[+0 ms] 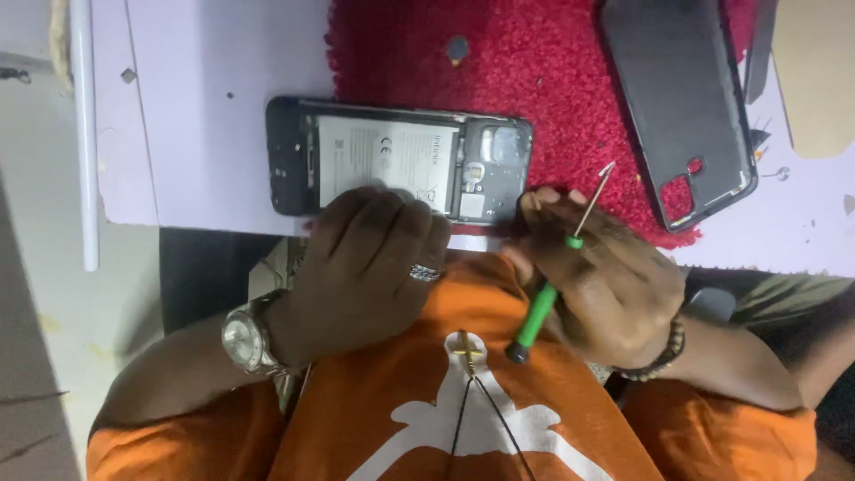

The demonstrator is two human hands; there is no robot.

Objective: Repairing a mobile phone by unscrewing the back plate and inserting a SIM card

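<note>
A: What lies at the middle of the bench?

B: An opened phone (398,160), its back off, the white battery (387,163) showing inside the dark frame. One end rests on the red mat (534,80), the other on a pale board (205,134).

A: And the left hand?

B: The left hand (370,263) sits curled at the near edge of the phone, fingertips pressed against the frame below the battery. It steadies the phone rather than lifting it. A ring (426,273) shows on one finger and a silver watch (245,338) on the wrist.

A: The right hand?

B: The right hand (601,285) is closed around a green-handled screwdriver (557,267), just beside the phone's camera end. The handle runs down across the palm; the thin metal shaft points up and away from the phone, its tip over the mat. The fingertips touch the near corner of the phone. A beaded bracelet (659,356) circles that wrist.

A: Anything else near the phone?

B: The detached back cover (681,98) lies inside-up, well beyond the camera end, partly on the mat. A small dark part (458,48) sits on the mat on the far side of the phone. A white rod (83,134) lies well off from the phone's other end, past the board.

A: The person?

B: Only an orange shirt (463,401) with a white print shows, close against the bench on the phone's near side.
</note>
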